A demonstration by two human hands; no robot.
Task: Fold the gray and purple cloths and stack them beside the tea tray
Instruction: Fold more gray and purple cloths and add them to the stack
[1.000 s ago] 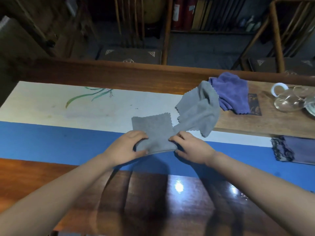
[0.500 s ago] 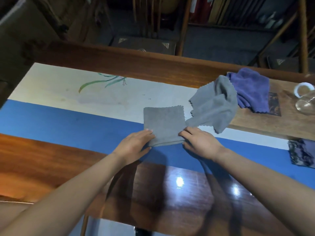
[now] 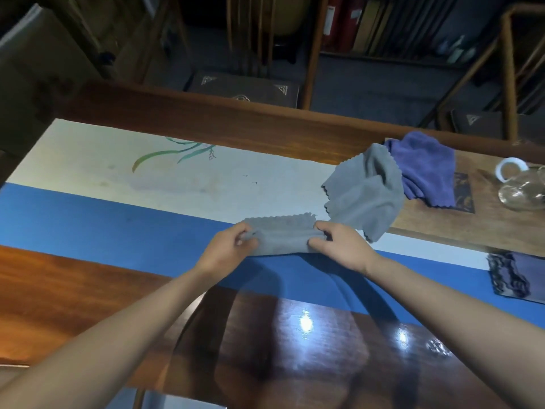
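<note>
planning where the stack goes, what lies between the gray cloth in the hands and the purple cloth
In the head view, a second, loose gray cloth lies between the held gray cloth and the purple cloth, overlapping the tea tray.

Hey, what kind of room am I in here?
Probably a tea room: a long wooden table with a painted runner, a tea tray holding a glass teapot, and wooden chairs behind.
</note>
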